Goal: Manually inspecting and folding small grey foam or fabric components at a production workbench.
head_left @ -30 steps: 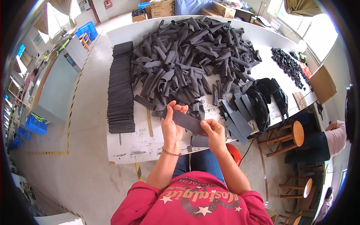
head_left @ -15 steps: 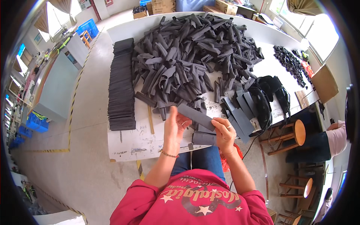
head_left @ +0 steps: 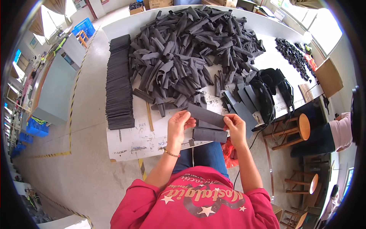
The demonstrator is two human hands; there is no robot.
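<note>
A dark grey rectangular strip (head_left: 206, 115), thin and flat like fabric or sheet material, is stretched between my hands above the table's front edge. My left hand (head_left: 180, 125) pinches its left end, and my right hand (head_left: 235, 126) pinches the right end. Just beneath it, more flat dark pieces (head_left: 209, 134) lie at the table edge. Beyond my hands rises a big loose heap of curled dark strips (head_left: 190, 49). To its left stands a long, neat row of stacked flat strips (head_left: 119, 84).
Right of my hands, flat grey pieces (head_left: 244, 101) lean beside a black device with cables (head_left: 265, 95). A wooden stick (head_left: 149, 116) lies on the white table (head_left: 133, 143). Small black pieces (head_left: 291, 57) are spread farther right. Wooden stools (head_left: 304, 126) and another person (head_left: 341, 131) are at right.
My left hand has turned from an open, upright palm to a pinch on the strip's left end. The strip is now held level by both hands. The whole view has shifted slightly.
</note>
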